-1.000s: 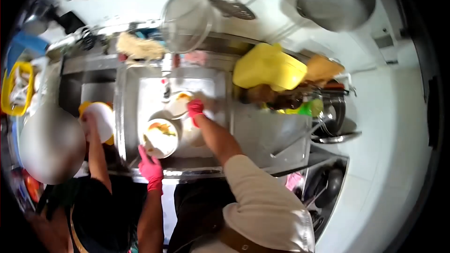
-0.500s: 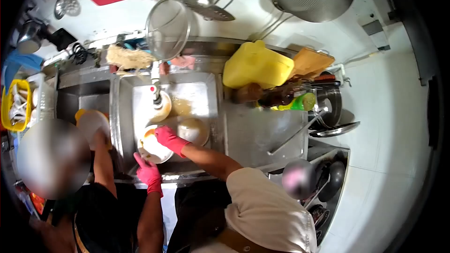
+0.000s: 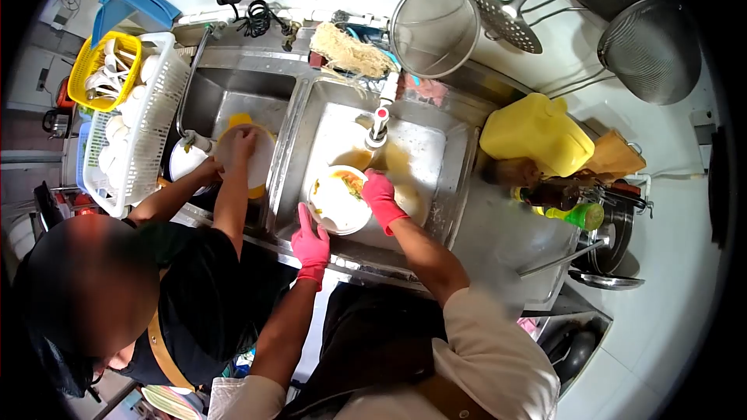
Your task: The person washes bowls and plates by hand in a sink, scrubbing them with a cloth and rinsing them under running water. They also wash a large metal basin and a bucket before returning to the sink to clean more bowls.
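Note:
A white bowl (image 3: 333, 213) with orange and green food scraps (image 3: 354, 185) inside is over the right sink basin. My left hand (image 3: 311, 247), in a pink rubber glove, grips its near-left edge, one finger stretched up along the outside. Gloved in pink too, my right hand (image 3: 380, 196) has curled fingers at the right rim, beside the scraps. Behind the bowl, another bowl (image 3: 354, 158) sits under the tap (image 3: 379, 126). A round dish (image 3: 411, 204) is partly hidden behind my right hand.
At left, a co-worker's hands (image 3: 243, 142) handle a pale round dish (image 3: 255, 157) over the left basin (image 3: 257, 97). A white basket (image 3: 173, 70) of crockery stands beyond. A yellow jug (image 3: 537, 136) and bottles (image 3: 580, 216) line the right counter; strainers (image 3: 436, 29) hang above.
The view has swung left, so the sinks appear farther right. My right hand has shifted from inside the bowl toward its right rim, exposing scraps. The co-worker's other hand has come into view.

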{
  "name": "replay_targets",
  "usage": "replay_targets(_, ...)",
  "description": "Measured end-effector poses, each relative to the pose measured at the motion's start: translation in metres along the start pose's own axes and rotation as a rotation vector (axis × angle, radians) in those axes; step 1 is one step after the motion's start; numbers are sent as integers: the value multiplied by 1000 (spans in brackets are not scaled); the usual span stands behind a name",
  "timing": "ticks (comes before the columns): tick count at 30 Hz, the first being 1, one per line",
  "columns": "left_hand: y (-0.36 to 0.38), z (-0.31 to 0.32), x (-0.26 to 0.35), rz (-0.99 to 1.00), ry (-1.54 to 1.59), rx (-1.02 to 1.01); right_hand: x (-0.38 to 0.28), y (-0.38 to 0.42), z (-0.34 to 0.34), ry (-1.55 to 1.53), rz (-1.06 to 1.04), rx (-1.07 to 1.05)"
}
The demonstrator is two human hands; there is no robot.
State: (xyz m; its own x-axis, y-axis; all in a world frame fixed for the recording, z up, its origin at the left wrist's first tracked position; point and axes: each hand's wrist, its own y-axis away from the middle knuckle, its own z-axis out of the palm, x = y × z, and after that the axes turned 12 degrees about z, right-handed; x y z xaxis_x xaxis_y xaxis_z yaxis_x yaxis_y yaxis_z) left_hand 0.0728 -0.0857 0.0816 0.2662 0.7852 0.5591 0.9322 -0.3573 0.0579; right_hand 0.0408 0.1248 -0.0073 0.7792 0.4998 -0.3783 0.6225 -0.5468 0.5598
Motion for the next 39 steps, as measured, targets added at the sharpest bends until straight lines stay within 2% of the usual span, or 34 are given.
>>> replay_targets(3, -1, -3, 3, 57, 17, -29, 18, 12, -23, -224, -39, 12)
replay_targets(4, -1, -4, 4, 52, 18, -24, 38, 4, -12, -284, -126, 151)
replay_targets(5, -1, -4, 5, 68, -11, -11, 41, 6, -23, -441, 13, -3)
replay_targets(6, -2, -5, 5, 84, -40, 3, 48, 13, -35, -732, 293, -158)
replay_targets(7, -2, -5, 5, 81, -21, -8, 91, -21, 4, -770, 189, -101)
replay_targets(8, 0, -4, 2, 74, -22, -8, 77, -2, -26, -1028, 504, -213)
replay_targets(9, -1, -1, -1, 109, -34, 30, 149, -56, 44, -756, 153, -122)
replay_targets(10, -1, 1, -3, 146, -46, 68, 153, -57, 42, -493, -159, 61)
replay_targets(12, -2, 3, -4, 148, -37, 75, 161, -57, 37, -1066, 370, -174)
replay_targets(13, -2, 2, -2, 135, -33, 60, 133, -32, 0, -1345, 658, -165)
replay_targets(16, -2, -1, 2, 111, -18, 29, 248, -155, 131, -772, 145, 6)
replay_targets(17, -2, -3, 5, 98, 1, 16, 191, -107, 67, -879, 309, -89)
replay_targets(18, -2, 0, 3, 95, -2, 14, 164, -87, 37, -879, 311, -93)
replay_targets(20, 0, 3, -2, 134, -36, 49, 130, -63, 0, -1536, 712, -160)
replay_targets(21, -1, 3, -4, 131, -39, 51, 123, -55, -9, -1479, 705, -186)
replay_targets(22, -1, 3, -5, 133, -36, 46, 137, -63, 7, -1478, 704, -190)
replay_targets(24, -2, 5, -5, 132, -29, 46, 176, -95, 50, -1532, 754, -336)
replay_targets(25, -2, 5, -4, 115, -1, 43, 171, -83, 28, -1466, 853, -331)
replay_targets(26, -2, 5, -5, 98, 25, 40, 183, -99, 39, -1462, 852, -336)
replay_targets(28, -1, 4, -5, 115, -3, 46, 183, -102, 37, -883, 712, -414)
replay_targets(29, -1, 4, -4, 111, -45, 41, 182, -99, 39, -878, 719, -418)
replay_targets(32, -3, 12, -8, 127, -105, 90, 133, -74, 26, -1005, 349, -97)
replay_targets(34, -1, 16, -10, 36, -248, 30, 77, -29, 19, -1062, 121, -176)
replay_targets(36, 2, 24, -17, 49, -287, 48, 42, -2, 13, -739, -262, -99)
replay_targets(38, 2, 28, -19, 73, -329, 74, 27, 6, 21, -138, -312, 230)
replay_targets(39, 2, 28, -20, 52, -367, 34, 21, 10, 22, -126, -222, 238)
